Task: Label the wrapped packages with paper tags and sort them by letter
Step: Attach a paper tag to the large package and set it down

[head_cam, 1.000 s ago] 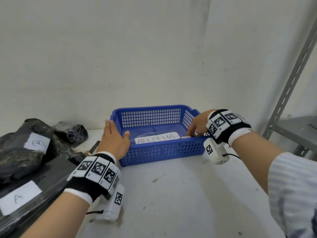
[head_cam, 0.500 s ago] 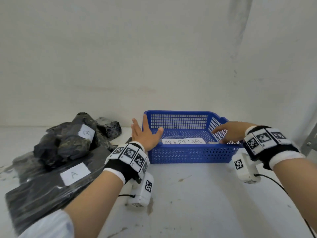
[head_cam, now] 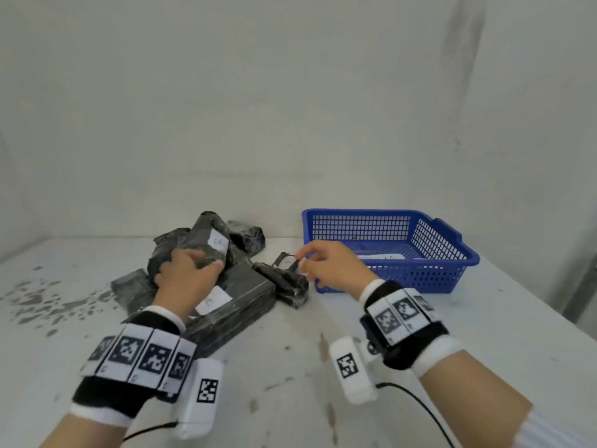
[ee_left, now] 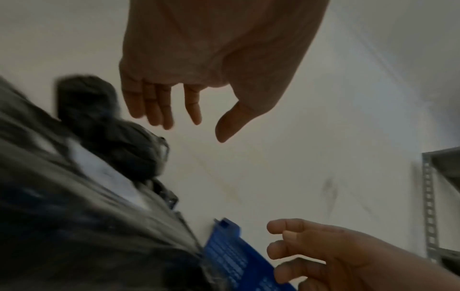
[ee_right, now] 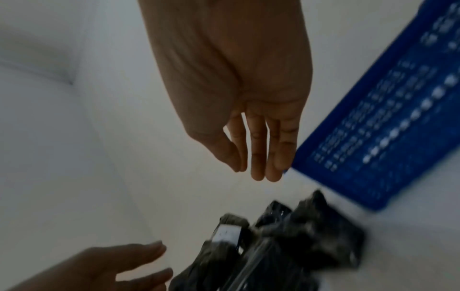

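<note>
A pile of black wrapped packages (head_cam: 206, 240) lies on the white table left of the blue basket (head_cam: 420, 276). A lumpy package carries a white tag (head_cam: 219, 245), and a flat package (head_cam: 245, 292) bears another tag (head_cam: 213, 300). A small package (head_cam: 284, 279) with a tag (head_cam: 287, 262) lies nearest the basket. My left hand (head_cam: 193, 265) hovers over the lumpy package with relaxed fingers and holds nothing. My right hand (head_cam: 308, 257) hangs just above the small package, fingers loose and empty. The wrist views show the left hand (ee_left: 189, 118) and right hand (ee_right: 254, 167) both empty.
A written paper strip (head_cam: 381, 256) lies inside the basket. The stained table (head_cam: 290, 383) ends at a white wall behind. A grey metal shelf upright (ee_left: 428, 196) stands to the right, past the table's edge.
Both hands have left the basket and moved left over the package pile. The head view has swung left, so the pile now sits near the centre.
</note>
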